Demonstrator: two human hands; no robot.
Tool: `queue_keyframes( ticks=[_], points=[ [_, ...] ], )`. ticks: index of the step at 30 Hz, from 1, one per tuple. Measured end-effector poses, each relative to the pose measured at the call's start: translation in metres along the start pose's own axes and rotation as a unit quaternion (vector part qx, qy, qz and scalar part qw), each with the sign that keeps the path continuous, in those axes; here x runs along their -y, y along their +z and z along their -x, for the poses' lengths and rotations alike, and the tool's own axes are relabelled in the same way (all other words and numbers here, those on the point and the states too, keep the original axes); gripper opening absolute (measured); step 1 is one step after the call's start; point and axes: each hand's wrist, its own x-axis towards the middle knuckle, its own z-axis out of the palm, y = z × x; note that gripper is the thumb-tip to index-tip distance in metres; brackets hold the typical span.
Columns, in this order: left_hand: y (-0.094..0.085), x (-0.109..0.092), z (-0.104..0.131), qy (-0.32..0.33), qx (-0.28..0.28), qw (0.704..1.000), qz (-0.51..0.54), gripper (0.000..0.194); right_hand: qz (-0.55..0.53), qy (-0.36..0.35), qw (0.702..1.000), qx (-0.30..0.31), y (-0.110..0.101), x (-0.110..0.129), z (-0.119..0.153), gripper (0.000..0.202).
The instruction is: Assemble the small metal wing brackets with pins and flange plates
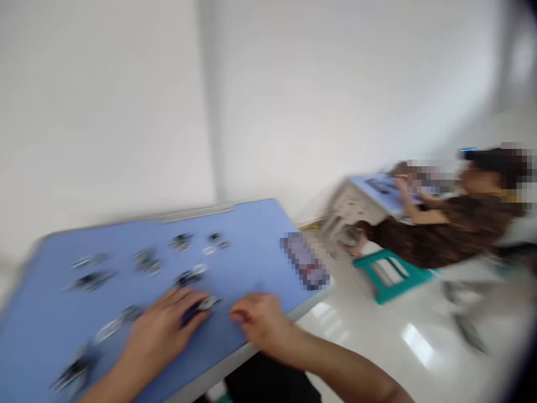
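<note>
Just above the blue tabletop (247, 224), my left hand (165, 324) is closed around a small dark and silver metal part (207, 303), whose pale tip sticks out past the fingers to the right. My right hand (264, 322) is to the right of it, near the table's front edge, with curled fingers pressed together; what they hold, if anything, is hidden and blurred. Beyond my left hand lies a dark and clear small piece (191, 275). More small metal and clear parts lie around, among them a group (146, 261) and a dark piece (90, 280).
A pixelated flat object (305, 261) lies at the table's right edge. Farther right, a person in dark brown clothing (440, 232) bends toward another blue-topped table (361, 182). A teal stool (390, 288) stands on the shiny floor. A white wall (293, 101) rises behind my table.
</note>
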Motion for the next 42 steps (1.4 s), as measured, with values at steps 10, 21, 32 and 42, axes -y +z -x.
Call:
queue_keyframes(
  ticks=[10, 21, 32, 42],
  points=[
    [-0.012, -0.014, -0.021, -0.117, 0.132, 0.984, -0.003, 0.031, -0.136, -0.038, 0.99, -0.028, -0.016, -0.023, -0.035, 0.022],
    [-0.007, -0.017, -0.019, -0.104, 0.089, 0.991, -0.009, 0.007, -0.085, -0.044, 0.995, 0.012, -0.004, -0.022, -0.058, 0.016],
    [-0.006, -0.028, -0.015, -0.142, 0.073, 0.985, -0.068, 0.007, 0.04, -0.047, 0.996, 0.065, -0.005, -0.007, -0.064, 0.013],
    [-0.005, -0.028, -0.01, -0.132, 0.061, 0.986, -0.077, 0.013, 0.047, -0.055, 0.996, 0.051, 0.0, -0.004, -0.059, 0.011]
  ],
)
